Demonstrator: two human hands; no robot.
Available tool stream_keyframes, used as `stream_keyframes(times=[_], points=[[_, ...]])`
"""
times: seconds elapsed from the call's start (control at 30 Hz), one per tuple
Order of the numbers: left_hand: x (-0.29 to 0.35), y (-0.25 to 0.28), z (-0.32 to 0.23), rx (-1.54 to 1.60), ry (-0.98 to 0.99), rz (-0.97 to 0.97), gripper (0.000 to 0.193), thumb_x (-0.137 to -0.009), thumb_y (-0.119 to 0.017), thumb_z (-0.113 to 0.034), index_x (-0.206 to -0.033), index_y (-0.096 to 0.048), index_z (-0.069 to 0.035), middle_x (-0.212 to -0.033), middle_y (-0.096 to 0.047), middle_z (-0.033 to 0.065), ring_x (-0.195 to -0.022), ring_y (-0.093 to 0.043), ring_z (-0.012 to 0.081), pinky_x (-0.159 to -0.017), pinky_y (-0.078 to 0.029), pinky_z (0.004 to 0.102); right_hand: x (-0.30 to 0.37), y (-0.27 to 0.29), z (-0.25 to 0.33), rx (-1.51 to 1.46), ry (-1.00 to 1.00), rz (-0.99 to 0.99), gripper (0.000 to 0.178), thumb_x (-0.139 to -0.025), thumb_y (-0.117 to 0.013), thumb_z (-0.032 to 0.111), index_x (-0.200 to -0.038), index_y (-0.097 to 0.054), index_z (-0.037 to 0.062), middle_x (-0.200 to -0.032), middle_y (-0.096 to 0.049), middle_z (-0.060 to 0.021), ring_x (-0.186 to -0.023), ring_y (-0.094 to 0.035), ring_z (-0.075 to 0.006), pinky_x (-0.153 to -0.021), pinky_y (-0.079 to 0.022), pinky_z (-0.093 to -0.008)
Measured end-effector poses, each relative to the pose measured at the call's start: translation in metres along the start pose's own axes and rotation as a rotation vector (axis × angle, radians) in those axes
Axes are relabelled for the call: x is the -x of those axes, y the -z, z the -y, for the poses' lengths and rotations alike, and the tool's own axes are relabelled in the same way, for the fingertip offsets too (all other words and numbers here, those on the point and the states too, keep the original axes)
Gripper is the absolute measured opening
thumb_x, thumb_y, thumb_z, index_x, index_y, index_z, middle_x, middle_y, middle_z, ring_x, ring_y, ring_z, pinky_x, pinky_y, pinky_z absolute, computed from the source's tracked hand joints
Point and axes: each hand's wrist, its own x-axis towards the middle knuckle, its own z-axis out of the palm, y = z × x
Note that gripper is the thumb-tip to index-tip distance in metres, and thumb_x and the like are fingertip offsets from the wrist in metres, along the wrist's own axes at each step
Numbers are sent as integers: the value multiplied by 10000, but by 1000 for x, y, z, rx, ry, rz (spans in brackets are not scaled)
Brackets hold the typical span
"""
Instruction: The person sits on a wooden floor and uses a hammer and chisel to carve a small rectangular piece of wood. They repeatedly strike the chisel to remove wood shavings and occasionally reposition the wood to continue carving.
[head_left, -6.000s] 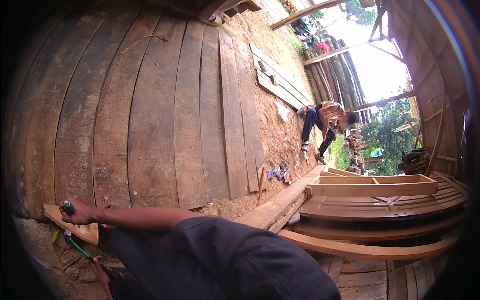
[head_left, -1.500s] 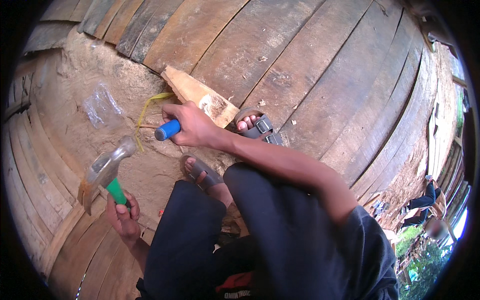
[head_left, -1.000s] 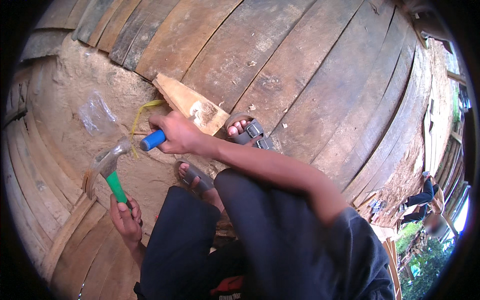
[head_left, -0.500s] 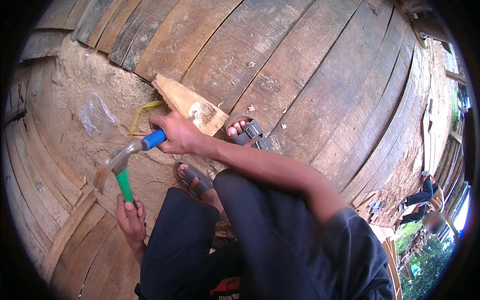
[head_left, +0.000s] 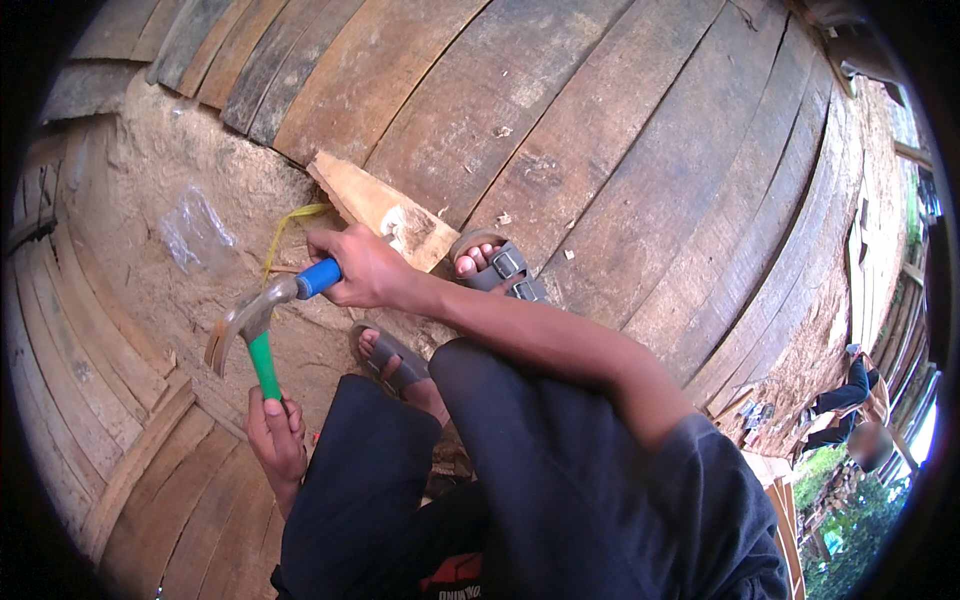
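Note:
My right hand (head_left: 362,266) is wrapped around a chisel with a blue handle (head_left: 319,278). Its metal blade (head_left: 391,239) points at a pale chipped hollow in a wooden block (head_left: 362,196). Below and to the left, my left hand (head_left: 277,440) grips the green handle of a claw hammer (head_left: 264,366). The hammer's face is against, or very close to, the butt of the chisel, with its claw turned down and left. Part of the chisel is hidden inside my right fist.
My sandalled feet (head_left: 500,270) are beside the block. Wide planks (head_left: 600,150) stretch away behind it, scattered with wood chips. Clear plastic (head_left: 197,228) and a yellow strap (head_left: 285,228) lie on the sawdust-covered ground. Another person (head_left: 850,410) is at the far right.
The hammer has moved right and its blur has gone; its head now sits at the chisel's butt. My left hand has shifted right with it. The chisel has moved slightly right.

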Motion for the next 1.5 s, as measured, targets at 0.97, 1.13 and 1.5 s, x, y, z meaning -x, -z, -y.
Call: stream_keyframes(times=[0.97, 1.13, 1.5], points=[[8, -8, 3, -59, 35, -33, 449, -1004, -410, -477, -911, -452, -40, -590, -403, 8, -449, -347, 61, -402, -259, 215, 5, -1, -2, -28, 69, -8, 241, -828, -651, 198, -739, -515, 20, -562, -508, -180, -551, -553, -388, -531, -416, -447], [12, -10, 18, 178, -22, -99, 457, -1003, -407, -496, -940, -439, -44, -597, -400, 9, -444, -346, 64, -399, -269, 215, 4, -4, -3, -6, 79, -24, 215, -810, -647, 183, -749, -520, 20, -569, -517, -186, -565, -566, -395, -542, -424, -455], [4, -10, 28, 69, 65, -49, 421, -1003, -400, -440, -929, -451, -28, -605, -410, 26, -445, -335, 72, -395, -266, 221, 12, -13, -9, 47, 80, 67, 177, -679, -653, 93, -791, -535, 21, -610, -564, -183, -613, -609, -402, -559, -459, -448]])
